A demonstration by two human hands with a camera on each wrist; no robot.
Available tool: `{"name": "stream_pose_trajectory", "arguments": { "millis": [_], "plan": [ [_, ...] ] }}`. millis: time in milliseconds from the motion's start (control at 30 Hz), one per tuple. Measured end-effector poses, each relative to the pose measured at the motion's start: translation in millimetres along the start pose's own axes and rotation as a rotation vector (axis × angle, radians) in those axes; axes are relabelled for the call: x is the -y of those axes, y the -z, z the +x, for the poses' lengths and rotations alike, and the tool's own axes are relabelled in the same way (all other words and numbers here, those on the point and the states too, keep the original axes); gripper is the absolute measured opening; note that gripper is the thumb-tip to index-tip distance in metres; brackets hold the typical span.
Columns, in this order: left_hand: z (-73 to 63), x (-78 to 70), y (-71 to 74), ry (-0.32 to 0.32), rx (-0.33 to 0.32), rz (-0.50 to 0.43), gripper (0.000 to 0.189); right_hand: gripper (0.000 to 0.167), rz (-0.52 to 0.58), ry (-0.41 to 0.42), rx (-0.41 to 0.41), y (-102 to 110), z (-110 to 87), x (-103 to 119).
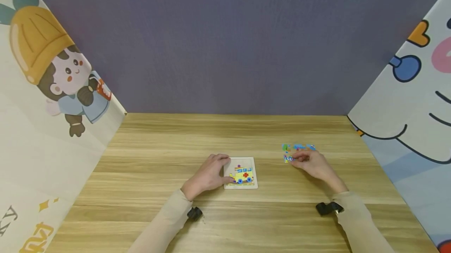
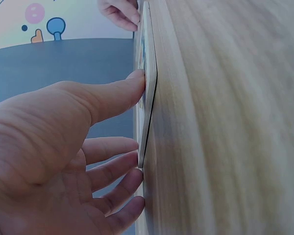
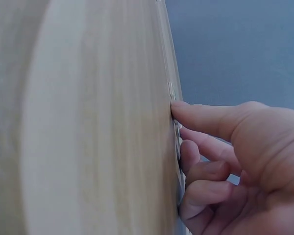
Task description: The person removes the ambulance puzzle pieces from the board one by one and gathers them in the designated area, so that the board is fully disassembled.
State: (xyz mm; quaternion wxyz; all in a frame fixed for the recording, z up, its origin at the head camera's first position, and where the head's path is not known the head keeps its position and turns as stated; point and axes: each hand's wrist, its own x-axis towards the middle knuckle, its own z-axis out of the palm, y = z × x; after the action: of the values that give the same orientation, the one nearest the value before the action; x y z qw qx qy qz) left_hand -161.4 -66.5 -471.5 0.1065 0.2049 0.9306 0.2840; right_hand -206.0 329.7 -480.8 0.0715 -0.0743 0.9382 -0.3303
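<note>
A small square puzzle board (image 1: 255, 184) with a pale rim lies on the table, showing a yellow ambulance picture (image 1: 243, 175) with a red cross and blue wheels. My left hand (image 1: 210, 171) rests at its left side, thumb on the picture's lower left, fingers loosely extended along the upper left edge. Over to the right, my right hand (image 1: 312, 164) pinches a small blue and white puzzle piece (image 1: 287, 158) between thumb and forefinger, low at the tabletop. Its other fingers are curled, as the right wrist view shows. Part of the piece is hidden by the fingertips.
Several loose colourful puzzle pieces (image 1: 298, 147) lie just beyond the right hand, one with a green tree (image 1: 285, 147). The wooden table (image 1: 169, 135) meets a dark back wall (image 1: 232, 49). Cartoon-printed panels stand left and right. Each wrist wears a black camera.
</note>
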Motion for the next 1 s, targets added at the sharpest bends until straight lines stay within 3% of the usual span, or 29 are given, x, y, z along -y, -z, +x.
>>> {"name": "stream_pose_trajectory", "arguments": {
  "millis": [1000],
  "plan": [
    [1.6, 1.6, -1.3, 0.001, -0.002, -0.007, 0.076, 0.040, 0.039, 0.012, 0.031, 1.2, 0.2, -1.7]
  ]
}}
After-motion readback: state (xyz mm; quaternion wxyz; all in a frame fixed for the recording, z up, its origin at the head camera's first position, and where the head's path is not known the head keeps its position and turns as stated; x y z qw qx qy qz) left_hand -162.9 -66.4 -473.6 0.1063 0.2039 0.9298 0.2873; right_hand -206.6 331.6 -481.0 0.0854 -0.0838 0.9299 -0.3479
